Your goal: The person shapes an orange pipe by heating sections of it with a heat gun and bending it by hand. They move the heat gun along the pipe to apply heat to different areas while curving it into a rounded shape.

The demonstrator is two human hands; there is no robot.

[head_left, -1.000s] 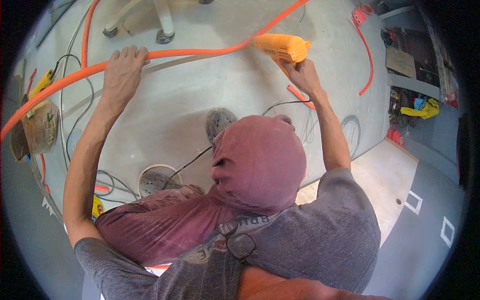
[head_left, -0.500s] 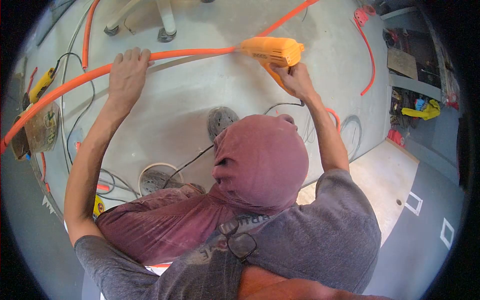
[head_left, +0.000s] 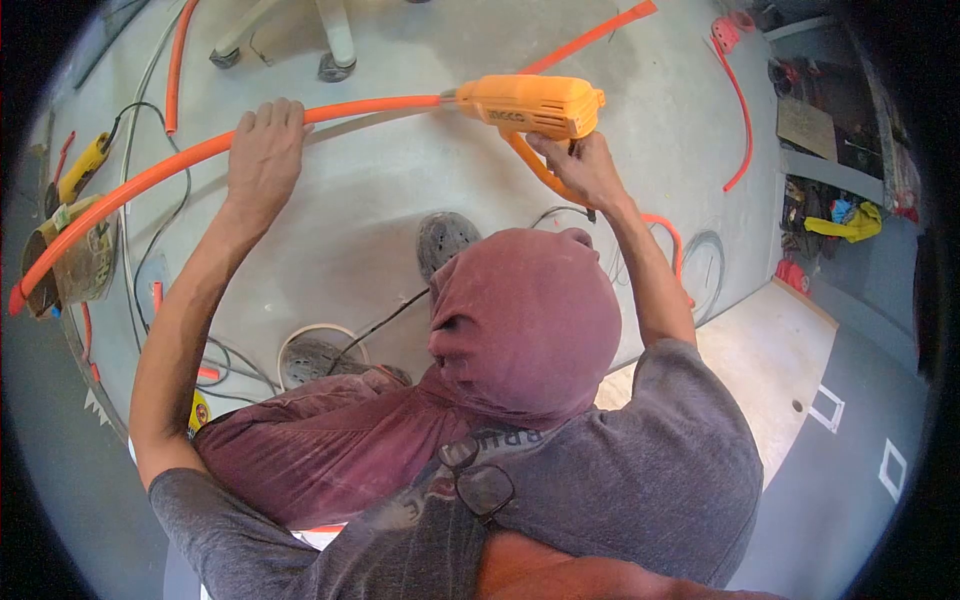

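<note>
My left hand is closed around a long orange plastic pipe that arcs from the lower left up to the middle. My right hand grips the handle of an orange power tool with its nose against the pipe's right end. A second orange pipe length runs up and right behind the tool. Another curved orange piece hangs below my right wrist. My cloth-covered head and shoulders fill the lower middle and hide the floor beneath.
Concrete floor with black cables, a yellow tool, a sack-like container, a tape ring and a shoe. Chair casters stand at the top. Orange pipe offcuts and clutter lie right, a board lower right.
The tool has slid left along the pipe with my right hand. The pipe's left end has sunk lower, and a curved orange piece now hangs below my right wrist.
</note>
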